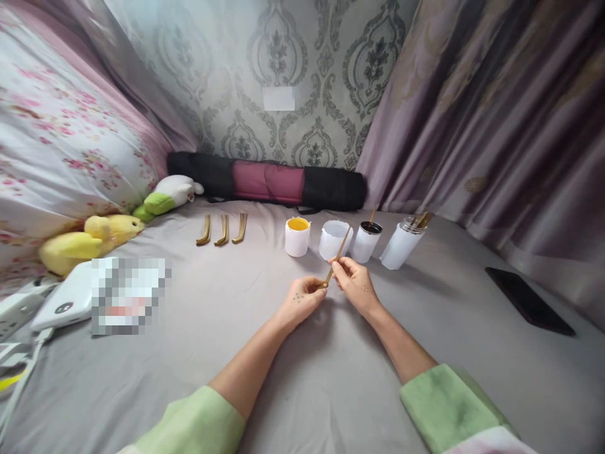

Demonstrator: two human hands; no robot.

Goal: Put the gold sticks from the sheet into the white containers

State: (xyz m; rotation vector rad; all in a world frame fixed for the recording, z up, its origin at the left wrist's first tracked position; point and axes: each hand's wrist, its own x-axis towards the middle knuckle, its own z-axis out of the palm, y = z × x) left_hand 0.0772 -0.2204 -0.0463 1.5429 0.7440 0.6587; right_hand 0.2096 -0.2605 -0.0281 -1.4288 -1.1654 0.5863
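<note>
My left hand and my right hand meet over a grey sheet, both pinched on one thin golden stick that slants up to the right. Just beyond stand a white cup of yellow liquid, an empty-looking white cup, a cup of dark liquid with a stick in it, and a tilted clear jar holding several golden sticks. Three bent golden pieces lie side by side to the left.
A black and pink roll bag lies along the wall. Plush toys and a white power bank sit at the left beside cables. A dark phone lies at the right near the curtains.
</note>
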